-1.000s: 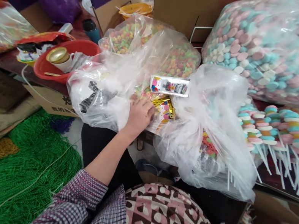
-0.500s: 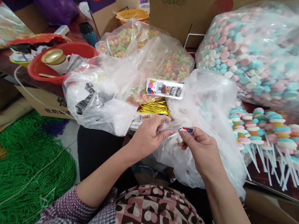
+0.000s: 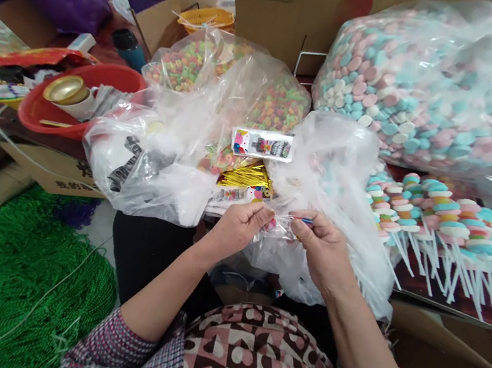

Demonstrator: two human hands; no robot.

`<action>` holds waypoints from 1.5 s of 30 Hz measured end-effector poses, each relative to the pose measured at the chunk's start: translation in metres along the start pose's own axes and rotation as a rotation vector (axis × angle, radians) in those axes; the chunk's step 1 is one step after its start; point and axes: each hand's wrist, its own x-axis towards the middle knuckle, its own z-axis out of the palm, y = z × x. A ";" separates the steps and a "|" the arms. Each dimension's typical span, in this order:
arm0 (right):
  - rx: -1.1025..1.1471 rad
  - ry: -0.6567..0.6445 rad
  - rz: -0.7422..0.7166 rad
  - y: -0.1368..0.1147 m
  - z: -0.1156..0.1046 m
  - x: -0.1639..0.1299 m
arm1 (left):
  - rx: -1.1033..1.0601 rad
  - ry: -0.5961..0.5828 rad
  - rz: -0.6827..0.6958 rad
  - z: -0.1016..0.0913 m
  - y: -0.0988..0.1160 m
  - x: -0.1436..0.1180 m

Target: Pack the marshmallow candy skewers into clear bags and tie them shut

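Observation:
Between my two hands is a small clear plastic bag (image 3: pixel 277 226) with a coloured printed edge on its right side. My left hand (image 3: pixel 238 228) is closed, thumb and fingers pinching the bag's left part. At the printed edge, my right hand (image 3: pixel 324 246) is closed in a pinch too. Just beyond my left hand lie a bundle of gold twist ties (image 3: pixel 247 176) and a stack of printed packets (image 3: pixel 229 196). A single printed packet (image 3: pixel 262 144) lies farther back, on the plastic.
Clear bags of ring-shaped candies (image 3: pixel 284 102) and pastel marshmallows (image 3: pixel 386 88) stand behind. Marshmallow skewers (image 3: pixel 461 228) lie at right, white sticks toward me. A red basin (image 3: pixel 116 79) is at left. Green cord (image 3: pixel 37 261) covers the floor at left.
My left hand's fingers have closed further on the plastic bag. The printed edge in my right hand has turned and now shows as a thinner strip. The view has shifted slightly right.

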 end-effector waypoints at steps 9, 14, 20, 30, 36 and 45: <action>-0.228 0.179 -0.117 -0.006 -0.003 -0.004 | -0.184 -0.295 -0.178 -0.001 -0.006 0.001; -0.218 0.223 -0.171 -0.010 -0.007 -0.004 | -0.058 -0.242 -0.129 0.005 -0.007 0.005; -0.330 0.248 -0.251 -0.015 -0.017 -0.004 | -0.006 -0.176 0.008 0.017 0.003 0.011; -0.985 0.686 -0.255 -0.054 -0.146 -0.027 | 0.044 0.024 0.034 0.016 0.003 0.016; -1.537 0.669 0.133 -0.052 -0.183 -0.023 | -0.108 0.084 -0.033 0.017 -0.003 0.015; -1.595 0.643 0.281 -0.044 -0.176 -0.006 | -0.330 0.158 -0.011 0.014 -0.031 0.017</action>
